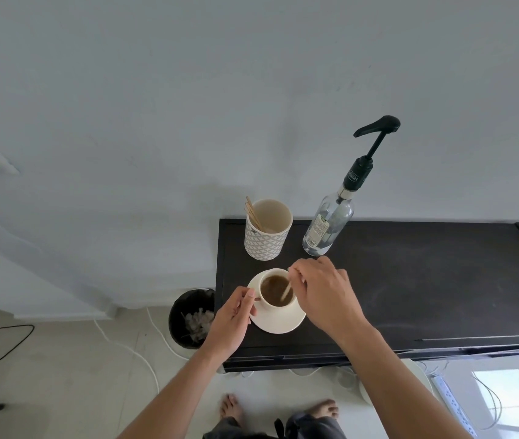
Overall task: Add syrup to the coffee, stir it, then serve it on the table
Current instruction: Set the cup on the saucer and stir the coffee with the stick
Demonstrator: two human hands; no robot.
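Note:
A white cup of brown coffee (275,291) stands on a white saucer (278,323) near the left end of a dark table (410,280). My right hand (321,286) hovers over the cup's right rim, pinching a thin wooden stir stick (286,293) whose lower end dips into the coffee. My left hand (236,312) grips the cup's handle at its left side. Behind the cup stands a clear glass syrup bottle (327,223) with a black pump on top, upright against the wall.
A patterned white holder (267,231) with several wooden sticks stands at the table's back left corner. A black bin (191,318) sits on the floor left of the table. Cables and a power strip (451,403) lie on the floor. My bare feet (229,407) show below.

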